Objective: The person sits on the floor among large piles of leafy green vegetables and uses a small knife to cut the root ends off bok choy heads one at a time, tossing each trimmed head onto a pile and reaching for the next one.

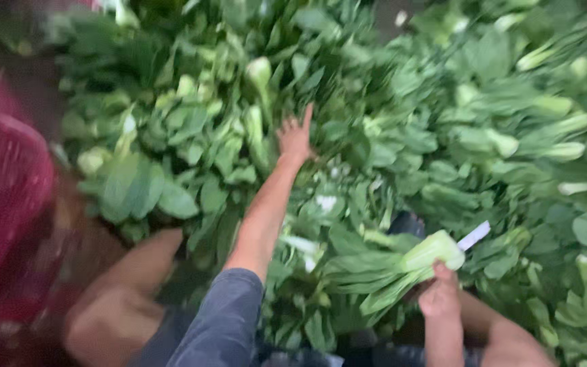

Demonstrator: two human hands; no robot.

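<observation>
The left hand [295, 138] is stretching out over the heap of bok choy [191, 129], fingers spread wide, palm down, holding nothing. It is hovering at or just on the leaves at the heap's middle; the blur makes it hard to say whether the fingertips are touching. The grey sleeve [222, 323] is pushed up above the elbow, and the bare forearm is running from the near edge of the heap straight up to its centre.

The right hand [441, 297] is sitting at the near edge of the heap, down and to the right of the left hand and well apart from it. It is closed around a single bok choy head [412, 261], gripping near the pale cut base, with the dark leaves trailing off to the left toward the sleeve. A pale knife blade [474, 236] is sticking up and to the right from the same hand, just beside the cut base.

The heap is filling nearly the whole view, loose green leaves and whitish stalks piled every way. Left of the heap a red mesh basket [5, 183] is showing, badly blurred. Between the basket and the sleeve a bare knee [127, 299] is showing at the heap's near side, over dark ground.
</observation>
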